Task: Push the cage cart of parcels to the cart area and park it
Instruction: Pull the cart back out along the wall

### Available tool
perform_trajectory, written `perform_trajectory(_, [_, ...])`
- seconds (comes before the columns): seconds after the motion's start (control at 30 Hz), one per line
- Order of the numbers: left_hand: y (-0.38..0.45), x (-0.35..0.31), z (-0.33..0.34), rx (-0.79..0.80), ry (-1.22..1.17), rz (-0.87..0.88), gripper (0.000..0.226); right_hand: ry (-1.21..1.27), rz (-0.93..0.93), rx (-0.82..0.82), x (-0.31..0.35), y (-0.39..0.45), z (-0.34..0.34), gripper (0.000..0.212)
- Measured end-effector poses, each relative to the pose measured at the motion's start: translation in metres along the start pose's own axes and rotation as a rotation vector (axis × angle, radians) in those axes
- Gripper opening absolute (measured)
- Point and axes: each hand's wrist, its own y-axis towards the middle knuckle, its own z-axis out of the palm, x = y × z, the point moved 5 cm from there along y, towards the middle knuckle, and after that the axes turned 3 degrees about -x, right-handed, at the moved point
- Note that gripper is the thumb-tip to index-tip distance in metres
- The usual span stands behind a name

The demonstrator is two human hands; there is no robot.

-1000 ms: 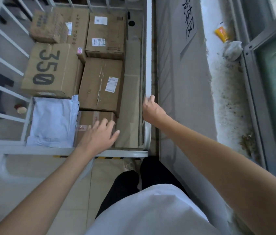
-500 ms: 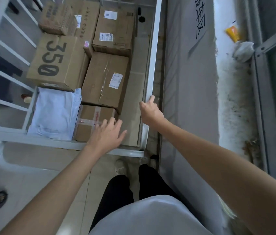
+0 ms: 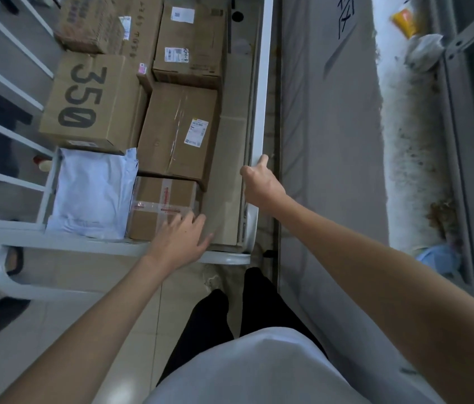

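Your cage cart (image 3: pixel 262 83) sits right alongside the grey floor strip (image 3: pixel 326 126) by the window wall, with parcels inside, so it looks at or very near the parking spot; I judge the push mostly done, with final squaring-up and letting go left. Your right hand (image 3: pixel 262 182) grips the cart's right top rail, fingers curled over it. Your left hand (image 3: pixel 180 240) is spread, fingers straight, over the near rail and the taped box (image 3: pixel 160 205); it grasps nothing, and I can't tell whether it touches. Readable writing: "350" in big black digits on the brown box (image 3: pixel 90 100). The strip has black handwritten characters (image 3: pixel 343 18), cut off at the frame edge, so I can't confirm they mark the cart area. The white shipping labels (image 3: pixel 197 132) and the red print on the tape are too small to read. A pale plastic mailer (image 3: pixel 93 191) lies left of the taped box.
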Motion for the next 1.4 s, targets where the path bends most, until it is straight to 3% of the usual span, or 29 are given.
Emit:
perform_trajectory(0.17, [-0.017,-0.005,0.037,0.182,-0.023,0.069,0.052,0.051,-0.023,-0.013,-0.001,-0.009,0.005,0.041])
perform_trajectory(0.33, [-0.033,-0.002,0.057,0.365,-0.126,0.127,0.079,0.05,-0.039,0.02,0.0,-0.013,0.012,0.04])
perform_trajectory(0.47, [-0.037,0.007,0.065,0.428,-0.189,0.105,0.048,0.042,-0.057,0.055,-0.004,-0.009,0.018,0.039])
perform_trajectory(0.6, [-0.042,0.008,0.067,0.378,-0.196,0.11,0.023,0.01,-0.09,0.113,-0.003,-0.006,0.015,0.042])
perform_trajectory(0.67, [-0.046,0.012,0.066,0.355,-0.234,0.096,0.03,-0.038,-0.119,0.134,0.0,-0.005,0.013,0.044])
perform_trajectory(0.77, [-0.051,0.013,0.069,0.336,-0.274,0.104,0.065,-0.188,-0.169,0.081,0.005,-0.01,0.005,0.048])
perform_trajectory(0.9, [-0.053,0.013,0.069,0.344,-0.234,0.1,0.057,-0.362,-0.328,-0.024,0.014,-0.017,0.0,0.044])
perform_trajectory(1.0, [-0.052,0.016,0.072,0.35,-0.232,0.1,0.065,-0.367,-0.41,-0.028,0.02,-0.025,0.007,0.029])
perform_trajectory(1.13, [-0.052,0.018,0.074,0.347,-0.26,0.103,0.077,-0.325,-0.352,-0.052,0.017,-0.031,0.006,0.018])
perform_trajectory(1.4, [-0.054,0.019,0.075,0.346,-0.243,0.11,0.083,-0.314,-0.31,-0.054,0.021,-0.039,-0.001,0.022])
